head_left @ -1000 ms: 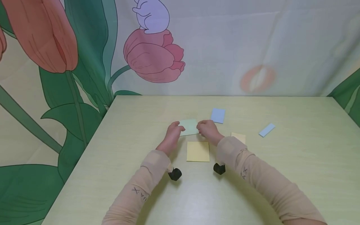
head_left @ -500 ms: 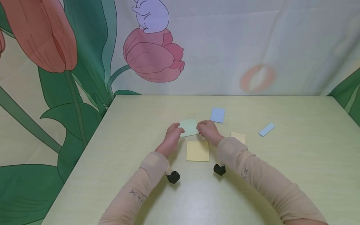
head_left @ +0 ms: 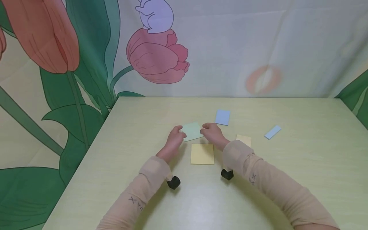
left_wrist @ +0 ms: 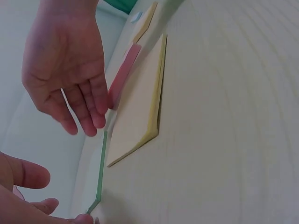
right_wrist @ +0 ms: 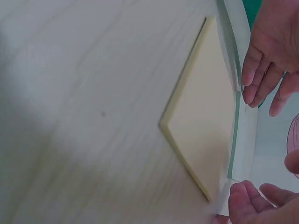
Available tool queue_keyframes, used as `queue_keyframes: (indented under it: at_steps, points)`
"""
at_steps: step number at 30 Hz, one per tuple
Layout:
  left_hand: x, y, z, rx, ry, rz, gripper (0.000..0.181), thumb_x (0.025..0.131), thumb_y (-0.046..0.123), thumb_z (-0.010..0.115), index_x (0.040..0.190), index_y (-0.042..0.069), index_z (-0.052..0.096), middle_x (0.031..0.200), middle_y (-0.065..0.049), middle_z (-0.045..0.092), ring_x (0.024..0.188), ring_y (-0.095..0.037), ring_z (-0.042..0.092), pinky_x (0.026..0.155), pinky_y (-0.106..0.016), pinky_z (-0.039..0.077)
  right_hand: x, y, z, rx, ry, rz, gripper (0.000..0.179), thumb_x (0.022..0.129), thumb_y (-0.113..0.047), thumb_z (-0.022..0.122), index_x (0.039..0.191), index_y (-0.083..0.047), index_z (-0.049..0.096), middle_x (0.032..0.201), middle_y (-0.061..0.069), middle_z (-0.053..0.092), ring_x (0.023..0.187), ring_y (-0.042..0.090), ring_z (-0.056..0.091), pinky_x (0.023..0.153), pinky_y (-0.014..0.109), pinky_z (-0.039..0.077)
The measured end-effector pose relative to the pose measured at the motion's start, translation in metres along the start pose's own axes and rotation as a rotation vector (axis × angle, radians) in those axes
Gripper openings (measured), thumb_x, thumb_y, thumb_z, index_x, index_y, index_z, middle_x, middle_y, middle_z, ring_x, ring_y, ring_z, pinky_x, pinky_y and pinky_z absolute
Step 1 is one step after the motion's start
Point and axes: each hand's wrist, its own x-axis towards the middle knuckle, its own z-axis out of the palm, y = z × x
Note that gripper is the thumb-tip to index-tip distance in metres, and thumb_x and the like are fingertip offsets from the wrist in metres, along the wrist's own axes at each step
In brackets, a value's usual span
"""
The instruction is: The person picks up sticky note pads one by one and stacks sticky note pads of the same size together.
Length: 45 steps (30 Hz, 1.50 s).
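Note:
A pale green sticky-note pad (head_left: 192,131) lies between my two hands, slightly turned on the table. My left hand (head_left: 173,140) is at its left edge, thumb and fingers apart and relaxed. At the pad's right end is my right hand (head_left: 214,134), its fingers loosely bent; in the left wrist view that same right hand (left_wrist: 67,70) shows an open palm with fingers extended. Nearer the body, a square yellow sticky-note pad (head_left: 202,154) lies flat. A pink strip pad (left_wrist: 124,77) shows beside the right fingertips in the left wrist view, hidden in the head view.
Behind the right hand lies a blue pad (head_left: 222,117). A cream pad (head_left: 243,140) is partly covered by the right sleeve, and a small light-blue strip pad (head_left: 272,132) lies farther right. A printed flower curtain (head_left: 218,48) hangs behind the table (head_left: 115,153).
The green pad has turned slightly, its left end shifting left and toward the body. My left hand has drawn back a little the same way. The right fingers have loosened; the other pads stay put.

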Motion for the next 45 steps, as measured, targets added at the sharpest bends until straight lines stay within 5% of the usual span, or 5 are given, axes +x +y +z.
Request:
queue_keyframes:
  at_steps: [7,19,27,39,45]
  points:
    - [0.014,0.001,-0.009,0.093,0.002,0.037,0.053,0.085,0.004,0.037,0.137,0.006,0.025,0.146,-0.011,0.021,0.134,-0.028,0.018,0.107,-0.044,0.020,-0.004,0.003,0.000,-0.173,0.026,-0.067,0.041,0.086,-0.017,0.042,0.122,0.002,0.047,0.119,0.017,0.054,0.103,0.026,0.054,0.083,0.036,0.047]
    - [0.028,0.002,-0.013,0.480,-0.051,0.120,0.054,0.081,0.004,0.036,0.134,0.001,0.032,0.139,-0.015,0.035,0.130,-0.027,0.029,0.106,-0.039,0.024,-0.007,0.000,0.004,-0.320,0.006,-0.159,0.042,0.083,-0.017,0.045,0.119,0.005,0.050,0.115,0.019,0.058,0.098,0.028,0.058,0.077,0.034,0.049]
    - [0.023,0.000,-0.017,0.648,-0.012,0.158,0.048,0.083,0.003,0.039,0.130,-0.002,0.038,0.133,-0.017,0.044,0.109,-0.025,0.047,0.094,-0.037,0.038,-0.004,0.003,0.004,-0.355,-0.002,-0.169,0.043,0.085,-0.017,0.043,0.121,0.005,0.048,0.117,0.020,0.056,0.104,0.029,0.055,0.084,0.037,0.047]
    - [0.013,-0.003,-0.018,0.776,-0.005,0.159,0.045,0.084,0.004,0.038,0.129,0.000,0.041,0.124,-0.015,0.051,0.072,-0.018,0.045,0.067,-0.027,0.039,-0.003,0.004,0.003,-0.327,-0.031,-0.172,0.046,0.085,-0.018,0.042,0.126,0.005,0.043,0.124,0.021,0.051,0.113,0.032,0.050,0.091,0.040,0.043]
    - [0.008,-0.005,-0.016,0.837,-0.017,0.179,0.030,0.082,0.004,0.043,0.111,-0.001,0.052,0.087,-0.010,0.056,0.062,-0.016,0.041,0.054,-0.022,0.033,-0.001,0.005,0.003,-0.354,-0.037,-0.180,0.047,0.085,-0.018,0.043,0.126,0.006,0.043,0.124,0.021,0.051,0.111,0.031,0.051,0.090,0.039,0.044]
